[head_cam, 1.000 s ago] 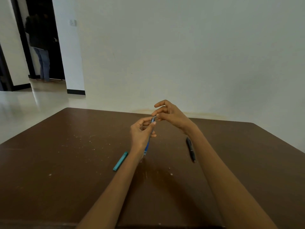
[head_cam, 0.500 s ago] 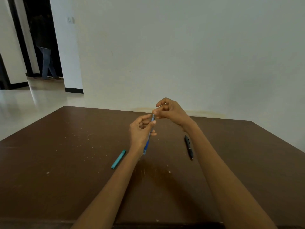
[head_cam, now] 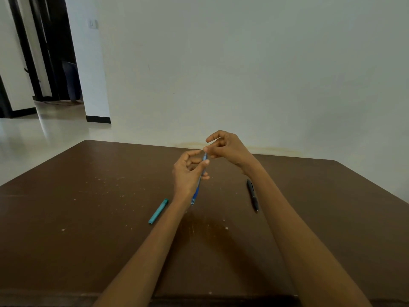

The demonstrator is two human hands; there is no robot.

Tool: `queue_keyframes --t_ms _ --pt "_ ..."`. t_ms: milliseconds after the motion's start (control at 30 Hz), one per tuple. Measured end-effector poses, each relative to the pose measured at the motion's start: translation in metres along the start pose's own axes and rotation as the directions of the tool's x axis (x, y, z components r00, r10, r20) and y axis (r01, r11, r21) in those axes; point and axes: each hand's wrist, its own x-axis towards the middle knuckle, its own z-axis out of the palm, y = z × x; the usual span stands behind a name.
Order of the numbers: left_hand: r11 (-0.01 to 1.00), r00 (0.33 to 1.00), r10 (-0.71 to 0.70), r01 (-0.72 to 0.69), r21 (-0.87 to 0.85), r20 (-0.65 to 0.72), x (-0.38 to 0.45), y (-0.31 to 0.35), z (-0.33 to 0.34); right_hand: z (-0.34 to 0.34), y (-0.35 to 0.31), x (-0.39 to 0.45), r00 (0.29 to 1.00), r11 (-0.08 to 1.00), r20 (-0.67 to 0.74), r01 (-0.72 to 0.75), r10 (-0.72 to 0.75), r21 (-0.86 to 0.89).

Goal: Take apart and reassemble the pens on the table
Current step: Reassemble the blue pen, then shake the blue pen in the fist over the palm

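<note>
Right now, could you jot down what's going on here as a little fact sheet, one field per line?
Setting: brown table against a pale wall
Left hand: grips the blue pen around its barrel, held above the table
Right hand: fingertips pinch the pen's top end
Teal pen: lies on the table, left of the left forearm
Black pen: lies on the table, beside the right forearm
Stage: the blue pen is being worked on; whether it is coming apart or going together, I cannot tell
</note>
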Motion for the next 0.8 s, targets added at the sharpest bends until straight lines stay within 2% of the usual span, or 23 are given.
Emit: queue_keyframes --t_ms 200,300,433,500,533,600,700,733,800 --pt "0.999 1.0 0.004 -0.004 -0.035 -0.01 0.0 0.0 0.0 0.003 0.003 -0.001 0.998 0.999 0.045 -0.04 0.04 0.0" --pt "0.996 0.999 -0.026 0.023 -0.091 -0.028 0.003 0.001 -0.002 0.001 0.005 -0.004 0.987 0.996 0.136 -0.084 0.081 0.011" --pt "0.987 0.995 -0.097 0.095 -0.126 -0.004 0.003 0.003 -0.001 0.002 0.008 -0.006 0.98 0.996 0.178 -0.084 0.084 -0.011" --pt "0.976 0.989 -0.143 0.147 -0.164 0.031 0.002 0.003 0.0 0.004 0.006 -0.005 0.983 0.994 0.163 -0.09 0.079 0.062" --pt "0.961 0.982 -0.182 0.187 -0.203 0.043 0.002 0.002 0.001 0.004 0.003 -0.004 0.989 0.982 0.12 -0.099 0.081 0.157" --pt "0.861 0.95 -0.303 0.305 -0.408 0.069 -0.001 -0.001 0.003 0.003 -0.006 -0.002 0.996 0.912 -0.025 -0.068 0.085 0.404" --pt "0.543 0.883 -0.439 0.407 -0.734 0.165 -0.004 -0.001 0.013 -0.002 -0.021 0.001 0.962 0.635 -0.219 0.066 0.164 0.77" --pt "0.466 0.87 -0.456 0.415 -0.782 0.189 -0.004 0.0 0.018 -0.002 -0.025 0.002 0.948 0.548 -0.247 0.099 0.203 0.831" --pt "0.37 0.858 -0.464 0.414 -0.832 0.22 -0.004 0.004 0.034 -0.003 -0.03 0.003 0.934 0.465 -0.264 0.128 0.241 0.876"
